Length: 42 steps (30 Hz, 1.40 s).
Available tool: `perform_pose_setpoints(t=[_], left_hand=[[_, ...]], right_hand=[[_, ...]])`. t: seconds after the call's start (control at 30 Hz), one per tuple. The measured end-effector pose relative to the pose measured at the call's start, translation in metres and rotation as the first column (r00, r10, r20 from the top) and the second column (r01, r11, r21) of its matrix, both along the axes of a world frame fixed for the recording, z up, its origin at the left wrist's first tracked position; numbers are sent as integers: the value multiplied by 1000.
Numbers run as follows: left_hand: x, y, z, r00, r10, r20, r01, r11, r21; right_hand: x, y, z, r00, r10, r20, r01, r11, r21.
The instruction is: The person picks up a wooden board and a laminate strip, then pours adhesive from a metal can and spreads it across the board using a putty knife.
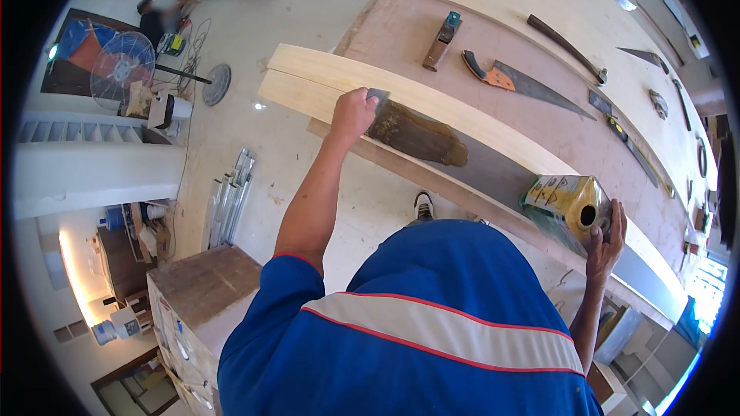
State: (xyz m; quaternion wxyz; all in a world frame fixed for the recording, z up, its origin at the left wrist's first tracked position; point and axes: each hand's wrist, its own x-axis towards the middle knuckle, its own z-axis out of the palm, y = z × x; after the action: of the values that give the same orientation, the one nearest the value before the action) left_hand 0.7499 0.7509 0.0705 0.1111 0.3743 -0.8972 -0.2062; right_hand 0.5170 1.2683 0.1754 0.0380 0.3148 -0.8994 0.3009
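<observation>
My left hand [354, 115] is closed around a flat grey scraper [378, 97], held at the edge of a brown, wet-looking puddle of glue [420, 135]. The puddle spreads over a dark grey strip [493, 166] that lies along a pale wooden board [297, 69]. Towards the strip's other end is a yellow-and-green metal can [556, 199] with a dark round opening and drips on its side. My right hand [607, 243] grips the can's near end, thumb on one side and fingers on the other. The scraper's handle is hidden in my fist.
Beyond the board, a worktable [393, 11] bears a hand plane [442, 41], an orange-handled saw [528, 86], a hammer [569, 49] and several other tools. On the left stand a fan [123, 69], metal profiles [230, 199] and a wooden cabinet [204, 281]. Another person [152, 25] is farther back.
</observation>
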Motion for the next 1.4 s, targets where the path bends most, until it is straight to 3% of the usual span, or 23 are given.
perform_pose_setpoints(t=[0.07, 0.27, 0.57, 0.77, 0.97, 1.1, 1.27, 1.4], left_hand=[[3, -6, -8, 998, 42, 52, -35, 992, -125], [18, -2, -34, 983, 80, 163, -57, 988, -142], [-4, 5, -51, 987, 150, 63, -142, 982, -122], [-32, 23, -47, 996, 23, 82, -13, 993, -116], [-31, 29, -38, 956, -276, 97, 278, 960, -6], [-32, 17, -41, 994, 51, 100, -35, 987, -157], [-57, 49, -59, 990, -131, 60, 138, 981, -139], [-64, 98, -41, 959, -284, 6, 284, 958, -50]], right_hand=[[-1, 0, 0, 1000, -1, -3, 1, 1000, 2], [1, -2, 1, 1000, -12, 24, 13, 999, -30], [-2, 0, -2, 1000, -1, 16, 1, 999, -42], [-1, 1, -2, 999, -20, 33, 21, 999, -47], [0, -1, 1, 999, -12, 41, 15, 997, -73], [0, -2, 3, 999, -9, 40, 12, 997, -72], [-2, 0, 0, 999, -10, 37, 12, 998, -57], [-1, 1, 0, 999, -4, 42, 6, 998, -56]])
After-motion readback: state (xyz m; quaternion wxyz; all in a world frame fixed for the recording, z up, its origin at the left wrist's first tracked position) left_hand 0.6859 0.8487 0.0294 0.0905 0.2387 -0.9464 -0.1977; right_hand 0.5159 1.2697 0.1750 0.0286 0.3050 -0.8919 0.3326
